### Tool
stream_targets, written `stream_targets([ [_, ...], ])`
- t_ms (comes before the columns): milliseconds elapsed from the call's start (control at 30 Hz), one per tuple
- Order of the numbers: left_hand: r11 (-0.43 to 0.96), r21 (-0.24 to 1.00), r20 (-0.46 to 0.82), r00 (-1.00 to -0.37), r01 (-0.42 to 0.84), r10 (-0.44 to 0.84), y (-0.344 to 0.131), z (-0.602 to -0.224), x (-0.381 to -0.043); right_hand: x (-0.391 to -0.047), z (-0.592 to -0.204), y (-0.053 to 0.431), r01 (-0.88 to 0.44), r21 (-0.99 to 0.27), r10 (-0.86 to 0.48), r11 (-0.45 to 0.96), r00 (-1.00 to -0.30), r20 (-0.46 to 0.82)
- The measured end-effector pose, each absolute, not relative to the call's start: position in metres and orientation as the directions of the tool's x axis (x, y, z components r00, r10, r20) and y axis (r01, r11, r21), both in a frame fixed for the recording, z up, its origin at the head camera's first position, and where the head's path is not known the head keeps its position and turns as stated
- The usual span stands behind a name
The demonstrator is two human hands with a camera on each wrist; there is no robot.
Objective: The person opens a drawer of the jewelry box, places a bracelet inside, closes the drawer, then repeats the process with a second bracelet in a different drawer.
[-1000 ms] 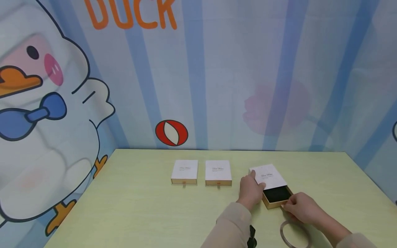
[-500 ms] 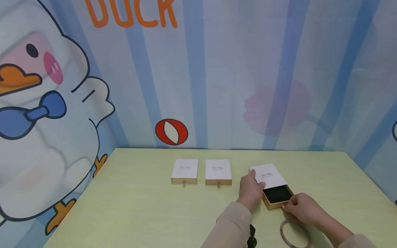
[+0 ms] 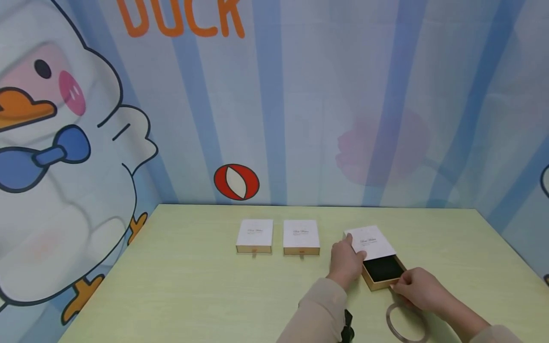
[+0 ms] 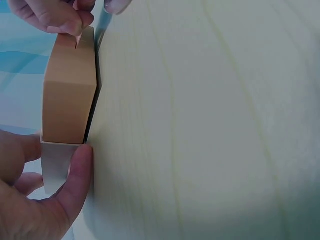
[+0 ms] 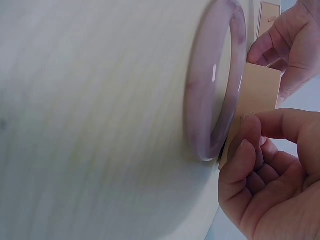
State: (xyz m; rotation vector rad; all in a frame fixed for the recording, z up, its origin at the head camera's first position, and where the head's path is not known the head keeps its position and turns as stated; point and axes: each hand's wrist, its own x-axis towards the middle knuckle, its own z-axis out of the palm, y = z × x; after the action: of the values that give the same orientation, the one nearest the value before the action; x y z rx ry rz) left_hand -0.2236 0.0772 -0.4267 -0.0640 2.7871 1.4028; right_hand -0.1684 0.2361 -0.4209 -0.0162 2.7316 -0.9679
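My left hand [image 3: 346, 263] grips the white sleeve [image 3: 371, 242] of a small drawer-style gift box, thumb and fingers on opposite sides. Out of the sleeve's near end stands a tan drawer [image 4: 70, 107], partly pulled open, with a black lining [image 3: 384, 267] and nothing on the part that shows. At the drawer's front my right hand [image 3: 422, 288] pinches a small pull tab [image 4: 78, 41] between thumb and forefinger, the other fingers curled. Close below that hand, a pale mauve bangle [image 5: 202, 95] lies on the table.
Two more white boxes, a left one [image 3: 255, 233] and a middle one [image 3: 301, 234], stand shut toward the back of the table [image 3: 193, 286], tabs facing me. A small black object [image 3: 348, 326] shows beside my left sleeve. Behind the table hangs a printed backdrop [image 3: 300, 95].
The drawer has slid very slightly further out of its sleeve toward me. Both hands keep their holds, and the bangle and other boxes stay where they were.
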Motion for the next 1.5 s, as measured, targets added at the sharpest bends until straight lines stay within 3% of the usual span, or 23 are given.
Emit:
stream_targets([
  [1500,0.579,0.813,-0.069,-0.997,-0.068,-0.019,0.0767,-0.4250,-0.2227,-0.1644,-0.4245,0.2415,0.123,-0.619,-0.065,0.775,-0.960,-0.272],
])
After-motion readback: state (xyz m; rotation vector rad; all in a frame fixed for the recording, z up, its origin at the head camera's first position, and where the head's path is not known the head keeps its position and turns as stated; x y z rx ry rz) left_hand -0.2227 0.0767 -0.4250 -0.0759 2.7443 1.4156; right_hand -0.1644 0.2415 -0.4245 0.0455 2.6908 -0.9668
